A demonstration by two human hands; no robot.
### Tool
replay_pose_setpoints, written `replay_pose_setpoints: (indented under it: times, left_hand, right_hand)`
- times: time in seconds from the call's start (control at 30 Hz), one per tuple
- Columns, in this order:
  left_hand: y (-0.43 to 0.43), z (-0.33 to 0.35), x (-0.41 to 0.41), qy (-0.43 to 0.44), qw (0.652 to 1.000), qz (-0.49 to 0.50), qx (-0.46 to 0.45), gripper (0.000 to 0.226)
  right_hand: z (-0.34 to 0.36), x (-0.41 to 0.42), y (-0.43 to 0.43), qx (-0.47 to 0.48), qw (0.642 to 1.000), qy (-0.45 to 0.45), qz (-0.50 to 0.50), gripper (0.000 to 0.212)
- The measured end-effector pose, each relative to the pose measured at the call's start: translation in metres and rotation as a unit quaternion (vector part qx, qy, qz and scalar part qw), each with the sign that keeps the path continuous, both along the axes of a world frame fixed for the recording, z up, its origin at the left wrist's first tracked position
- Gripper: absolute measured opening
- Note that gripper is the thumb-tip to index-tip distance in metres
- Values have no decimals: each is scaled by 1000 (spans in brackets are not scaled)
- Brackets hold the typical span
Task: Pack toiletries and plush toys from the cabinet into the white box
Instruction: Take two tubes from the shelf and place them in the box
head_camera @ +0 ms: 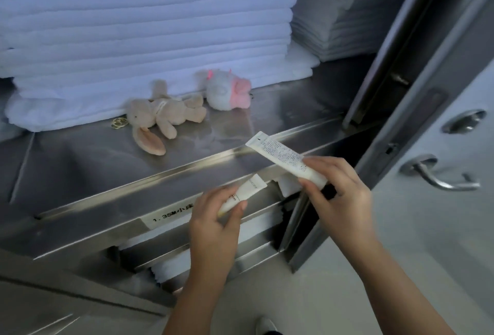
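Note:
My left hand (pixel 216 217) grips a small white tube (pixel 250 190) in front of the steel shelf edge. My right hand (pixel 339 190) pinches a longer white tube (pixel 280 154) with printed text, its flat end pointing up and left over the shelf lip. A beige plush rabbit (pixel 160 118) with a gold key ring lies on the steel shelf (pixel 80 158). To its right sits a white plush toy with pink parts (pixel 227 91). The white box is not in view.
Stacks of folded white towels (pixel 139 27) fill the back of the shelf, with a second stack (pixel 331 8) at the right. The open steel cabinet door (pixel 441 120) with a lever handle (pixel 438 177) stands at the right. Lower shelves hold white items.

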State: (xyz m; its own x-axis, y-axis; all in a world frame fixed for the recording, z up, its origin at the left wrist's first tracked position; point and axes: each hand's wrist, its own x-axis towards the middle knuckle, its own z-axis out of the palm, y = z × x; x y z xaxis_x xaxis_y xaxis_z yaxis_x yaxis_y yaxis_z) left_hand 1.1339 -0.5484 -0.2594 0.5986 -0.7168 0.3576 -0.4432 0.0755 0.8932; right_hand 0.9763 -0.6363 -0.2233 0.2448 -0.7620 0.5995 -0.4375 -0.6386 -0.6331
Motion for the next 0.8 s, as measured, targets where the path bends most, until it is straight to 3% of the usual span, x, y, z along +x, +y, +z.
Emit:
replay_pose_setpoints:
  times: [0.33, 0.8]
  left_hand:
    - [11, -12, -59, 12, 982, -186, 2, 22]
    - [35, 8, -205, -9, 928, -372, -27, 20]
  right_hand:
    - [-2, -76, 79, 18, 982, 1, -189, 23]
    - [16, -218, 184, 6, 920, -36, -391, 25]
